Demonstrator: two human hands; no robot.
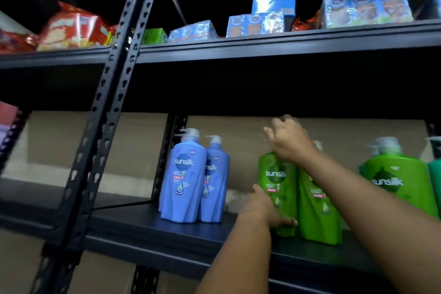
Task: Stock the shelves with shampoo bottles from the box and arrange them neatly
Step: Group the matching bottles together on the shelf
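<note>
Your hands are both on the pair of green shampoo bottles (298, 196) standing upright on the black shelf (148, 224), touching each other side by side, long axes vertical. Your left hand (265, 210) is low, fingers laid fairly straight against the base of the left green bottle, pressing rather than gripping. Your right hand (290, 142) is up at the pump tops, fingers loosely curled; motion blur there, so you can't tell whether it pinches a pump or just rests on it.

Key relation: an open gap of shelf lies to the left between this pair and the two blue shampoo bottles (194, 179), which stand upright, one just behind and beside the other. More green bottles (396, 174) stand to the right, apart from the pair. Your left hand is on the gap side and blocks any slide left; the right hand at the top steers tilt. Likely step: squaring the pair into line, labels forward. Top-heavy push risks a tip.

The box isn't in view. Snack packs (71, 27) sit on the shelf above.
</note>
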